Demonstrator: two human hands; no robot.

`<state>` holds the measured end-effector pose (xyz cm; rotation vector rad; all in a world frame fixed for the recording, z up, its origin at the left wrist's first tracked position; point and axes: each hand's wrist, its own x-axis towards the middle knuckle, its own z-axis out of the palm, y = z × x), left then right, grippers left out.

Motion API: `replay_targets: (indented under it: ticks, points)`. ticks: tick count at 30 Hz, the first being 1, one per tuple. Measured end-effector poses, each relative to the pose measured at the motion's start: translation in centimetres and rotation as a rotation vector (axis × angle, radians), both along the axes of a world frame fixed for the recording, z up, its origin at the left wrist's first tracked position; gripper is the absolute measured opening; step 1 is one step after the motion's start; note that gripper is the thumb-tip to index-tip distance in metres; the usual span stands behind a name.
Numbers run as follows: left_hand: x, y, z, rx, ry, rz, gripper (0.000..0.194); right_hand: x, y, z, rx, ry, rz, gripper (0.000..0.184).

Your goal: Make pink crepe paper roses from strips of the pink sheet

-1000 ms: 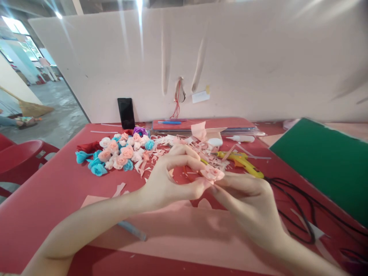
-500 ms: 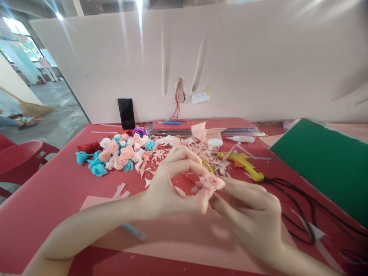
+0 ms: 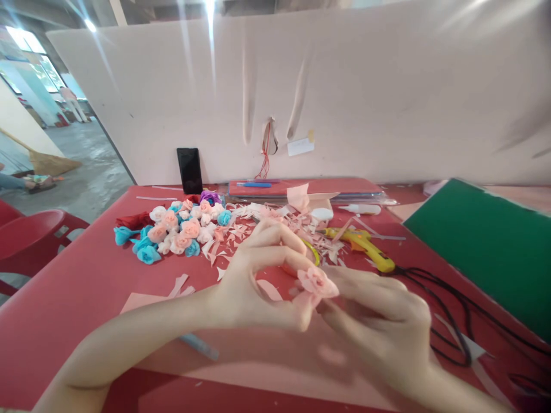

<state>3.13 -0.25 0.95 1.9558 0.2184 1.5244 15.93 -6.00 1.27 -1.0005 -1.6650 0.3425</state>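
Note:
A pink paper rose is held up over the middle of the table. My left hand pinches it from the left between thumb and fingers. From the right, my right hand grips its edge, with the fingertips partly hidden behind the petals. Below both hands lies a large sheet of pink paper. A pale blue stick-like thing rests on that sheet, near my left forearm.
Finished paper roses are heaped at the back left, with pink paper scraps beside them. A yellow glue gun with black cord lies at right, near a green board. A black phone leans against the white partition.
The rose has tilted so that its open face shows more. My right hand has shifted slightly right and down; my left hand has barely moved.

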Motion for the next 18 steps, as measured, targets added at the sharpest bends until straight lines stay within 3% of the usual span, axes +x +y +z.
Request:
replay_targets:
  ticks: [4,8,11,14,18]
  points:
    - [-1.0,1.4,0.2,0.114,0.087,-0.2,0.008,1.0,0.8,-0.2,-0.212,0.162,0.294,0.014]
    - [-1.9,2.7,0.5,0.153,0.238,-0.389,0.01,1.7,1.6,-0.8,-0.336,0.265,0.492,0.009]
    - [-2.2,3.1,0.9,0.129,0.299,-0.449,0.005,2.1,1.8,-1.1,-0.249,0.194,0.562,0.011]
    - [-2.5,3.1,1.7,0.113,0.393,-0.527,0.011,2.6,1.9,-1.0,-0.094,0.051,0.555,0.014]
    - [-3.0,3.1,2.5,0.093,0.457,-0.583,0.014,3.2,2.1,-0.7,-0.014,-0.086,0.563,0.016]
